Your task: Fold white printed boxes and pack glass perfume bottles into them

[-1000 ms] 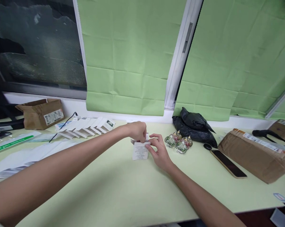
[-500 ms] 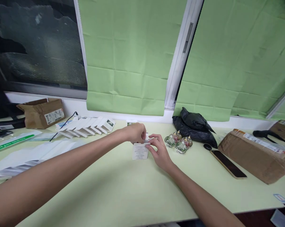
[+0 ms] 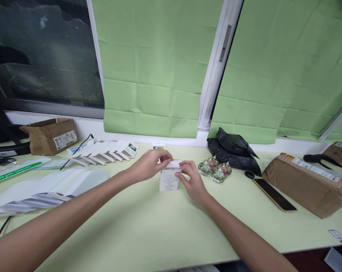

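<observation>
A small white box (image 3: 169,181) with lines of printed text on its front stands upright at the middle of the table, its top flap raised. My left hand (image 3: 152,164) pinches the flap's left end between thumb and fingers. On the box's upper right edge, my right hand (image 3: 194,182) is closed, thumb in front and fingers behind. The inside of the box is hidden from me. Just right of my right hand lie several clear-wrapped ornaments (image 3: 215,169) with gold tops.
Several white boxes (image 3: 105,152) stand in a row at the back left, near an open cardboard box (image 3: 53,136). Flat white packaging (image 3: 48,189) lies at left. On the right are a black plastic bag (image 3: 233,151), a phone (image 3: 274,194) and a brown parcel (image 3: 304,185).
My left hand has shifted left and its fingers have turned, uncovering more of the raised flap. My right hand stays at the box's right edge.
</observation>
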A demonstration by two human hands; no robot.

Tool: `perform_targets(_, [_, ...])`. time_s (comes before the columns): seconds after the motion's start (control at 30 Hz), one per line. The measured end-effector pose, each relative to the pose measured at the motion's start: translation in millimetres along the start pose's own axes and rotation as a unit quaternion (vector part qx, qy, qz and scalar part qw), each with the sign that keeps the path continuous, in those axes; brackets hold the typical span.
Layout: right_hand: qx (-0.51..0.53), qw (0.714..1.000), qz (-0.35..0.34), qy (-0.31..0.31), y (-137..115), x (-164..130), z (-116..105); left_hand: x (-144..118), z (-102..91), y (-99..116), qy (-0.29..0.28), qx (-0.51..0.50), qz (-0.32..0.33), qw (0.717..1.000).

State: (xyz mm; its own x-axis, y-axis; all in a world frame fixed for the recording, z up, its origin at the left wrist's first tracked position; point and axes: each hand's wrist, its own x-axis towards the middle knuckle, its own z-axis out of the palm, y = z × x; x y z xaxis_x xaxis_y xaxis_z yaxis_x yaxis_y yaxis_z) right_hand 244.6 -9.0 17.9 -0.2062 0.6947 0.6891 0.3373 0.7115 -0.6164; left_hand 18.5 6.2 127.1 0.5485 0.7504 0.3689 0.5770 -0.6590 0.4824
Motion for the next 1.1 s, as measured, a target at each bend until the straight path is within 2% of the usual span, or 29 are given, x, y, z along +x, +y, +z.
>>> perform_targets(0.07, [-0.002, 1.000, -0.001, 0.003, -1, 0, 0, -15, 8.7, -6, 0.088, 0.005, 0.029, 0.996])
perform_targets(0.13, [-0.005, 1.000, -0.004, 0.004, -2, 0, 1, -28, 20.9, -15, 0.147, 0.002, 0.034, 0.989])
perform_targets(0.3, [-0.018, 0.999, 0.003, 0.045, 1, -4, 6, -50, 56.1, -41, 0.179, -0.017, 0.068, 0.981])
perform_targets(0.47, [-0.097, 0.992, -0.061, 0.050, 1, -5, 4, -56, 78.6, -57, 0.203, -0.033, 0.123, 0.971])
perform_targets(0.57, [-0.117, 0.990, -0.063, 0.044, 2, -5, 2, -57, 82.8, -64, 0.227, -0.036, 0.130, 0.964])
perform_targets(0.67, [-0.132, 0.989, -0.067, 0.021, 7, -4, 0, -57, 83.3, -67, 0.238, -0.041, 0.104, 0.965])
perform_targets(0.8, [-0.128, 0.989, -0.070, 0.012, 12, -3, -1, -58, 83.6, -66, 0.236, -0.057, 0.084, 0.967])
perform_targets(0.93, [-0.122, 0.990, -0.067, 0.010, 10, -3, -1, -58, 85.8, -63, 0.266, -0.104, 0.058, 0.957])
perform_targets(1.1, [-0.127, 0.989, -0.071, -0.015, 3, -5, 1, -60, 84.4, -61, 0.256, -0.092, 0.039, 0.962])
